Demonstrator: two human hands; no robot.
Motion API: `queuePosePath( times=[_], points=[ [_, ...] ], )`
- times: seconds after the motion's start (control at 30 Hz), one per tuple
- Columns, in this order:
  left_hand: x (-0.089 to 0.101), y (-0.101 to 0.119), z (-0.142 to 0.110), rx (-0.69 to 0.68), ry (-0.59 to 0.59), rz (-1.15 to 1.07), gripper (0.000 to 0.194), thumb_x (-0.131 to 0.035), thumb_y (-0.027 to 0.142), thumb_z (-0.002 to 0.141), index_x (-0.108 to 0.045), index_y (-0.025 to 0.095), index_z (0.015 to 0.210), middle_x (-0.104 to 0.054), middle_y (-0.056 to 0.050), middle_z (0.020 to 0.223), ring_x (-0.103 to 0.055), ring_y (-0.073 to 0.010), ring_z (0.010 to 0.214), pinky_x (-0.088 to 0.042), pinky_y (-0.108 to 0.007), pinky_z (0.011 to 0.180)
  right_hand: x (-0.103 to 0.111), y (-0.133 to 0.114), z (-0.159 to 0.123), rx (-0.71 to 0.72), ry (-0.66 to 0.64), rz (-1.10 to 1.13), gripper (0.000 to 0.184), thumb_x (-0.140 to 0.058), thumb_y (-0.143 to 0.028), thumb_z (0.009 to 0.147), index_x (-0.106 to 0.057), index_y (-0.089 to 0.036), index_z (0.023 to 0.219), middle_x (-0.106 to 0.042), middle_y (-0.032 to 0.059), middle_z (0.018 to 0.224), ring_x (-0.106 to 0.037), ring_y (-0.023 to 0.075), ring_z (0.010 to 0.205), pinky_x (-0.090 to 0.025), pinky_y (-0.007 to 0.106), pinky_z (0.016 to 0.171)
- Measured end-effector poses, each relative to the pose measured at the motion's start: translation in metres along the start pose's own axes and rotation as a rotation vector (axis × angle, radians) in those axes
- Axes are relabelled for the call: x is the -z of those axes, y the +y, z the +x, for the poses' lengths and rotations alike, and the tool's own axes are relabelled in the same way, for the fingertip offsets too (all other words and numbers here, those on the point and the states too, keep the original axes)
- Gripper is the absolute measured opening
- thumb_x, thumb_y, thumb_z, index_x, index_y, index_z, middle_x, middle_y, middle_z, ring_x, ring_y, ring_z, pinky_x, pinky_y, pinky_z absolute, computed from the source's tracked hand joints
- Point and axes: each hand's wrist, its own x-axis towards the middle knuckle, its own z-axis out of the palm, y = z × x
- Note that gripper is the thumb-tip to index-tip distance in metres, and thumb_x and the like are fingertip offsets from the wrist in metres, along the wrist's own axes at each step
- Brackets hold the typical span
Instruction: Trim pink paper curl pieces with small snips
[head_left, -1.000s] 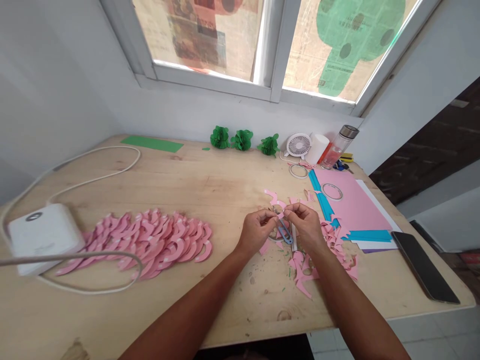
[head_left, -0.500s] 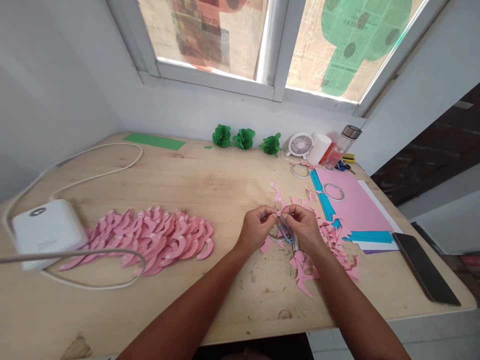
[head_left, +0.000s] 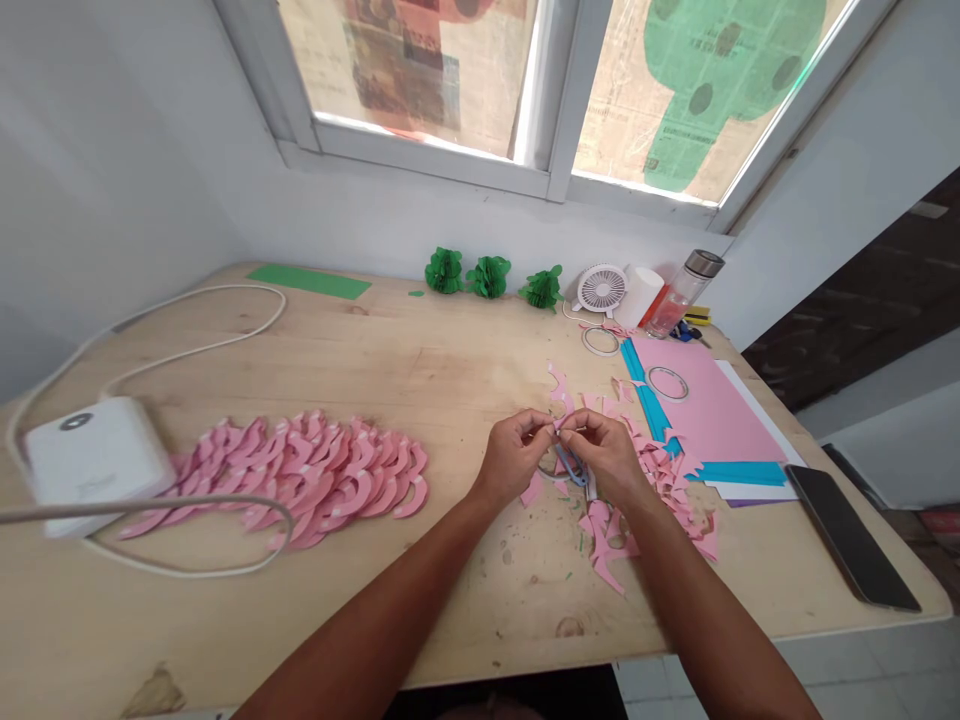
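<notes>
My left hand [head_left: 511,457] and my right hand [head_left: 609,455] meet above the wooden table [head_left: 420,370], fingers pinched together on a small pink paper piece [head_left: 558,425] held between them. Under the hands lie blue-handled scissors [head_left: 571,467] and a roll of tape, mostly hidden. Pink paper scraps [head_left: 660,480] are scattered to the right of and below my right hand. A large pile of curved pink cut-outs [head_left: 315,480] lies to the left.
A white box [head_left: 94,462] with a thick white cable sits at the left. Green paper balls [head_left: 487,275], a small fan [head_left: 601,288], a bottle [head_left: 679,292], pink and blue sheets [head_left: 705,410], tape rings and a phone [head_left: 851,535] are at the back and right.
The hands have stayed pinched together on the pink piece, shifting only slightly. The view has moved a little.
</notes>
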Motion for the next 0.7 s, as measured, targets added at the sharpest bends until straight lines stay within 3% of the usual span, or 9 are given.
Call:
queuePosePath(
  times=[0.7],
  points=[
    [0.0003,-0.0075,0.0001,-0.031,-0.042,0.023,0.015,-0.056,0.024,0.074,-0.065,0.013,0.074,-0.065,-0.005,0.072,-0.062,-0.0152,0.069,-0.048,-0.024,0.063,-0.0008,0.0023,0.0,-0.004,0.046,0.004,0.019,-0.065,-0.034,0.069,-0.059,-0.017,0.071,-0.051,-0.0041,0.051,-0.041,0.0077,0.04,-0.033,0.019,0.035]
  ],
)
